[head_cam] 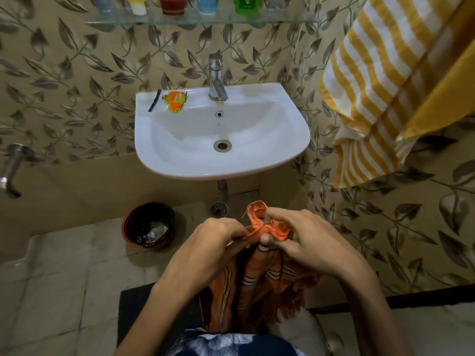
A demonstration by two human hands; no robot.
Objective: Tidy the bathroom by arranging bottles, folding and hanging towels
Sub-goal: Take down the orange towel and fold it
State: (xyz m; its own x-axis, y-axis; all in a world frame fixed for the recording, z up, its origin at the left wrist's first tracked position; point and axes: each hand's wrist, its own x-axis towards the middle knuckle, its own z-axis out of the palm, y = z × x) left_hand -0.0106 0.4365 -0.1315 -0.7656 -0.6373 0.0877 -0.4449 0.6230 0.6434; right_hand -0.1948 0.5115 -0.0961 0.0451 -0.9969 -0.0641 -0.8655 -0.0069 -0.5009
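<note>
An orange towel (259, 286) with dark and white stripes hangs down in front of me, below the sink. My left hand (218, 240) pinches its top edge from the left. My right hand (305, 237) grips the bunched top corner from the right, thumb under the cloth. A yellow-and-white striped towel (372, 80) hangs on the right wall. Several bottles (205, 5) stand in a row on the glass shelf (295, 19) above the tap; only their lower parts show.
A white sink (295, 140) with a chrome tap (216, 78) is fixed to the wall; an orange sachet (176, 101) lies on its rim. A dark bin (149, 226) stands on the floor at left. A wall tap (11, 168) juts out far left.
</note>
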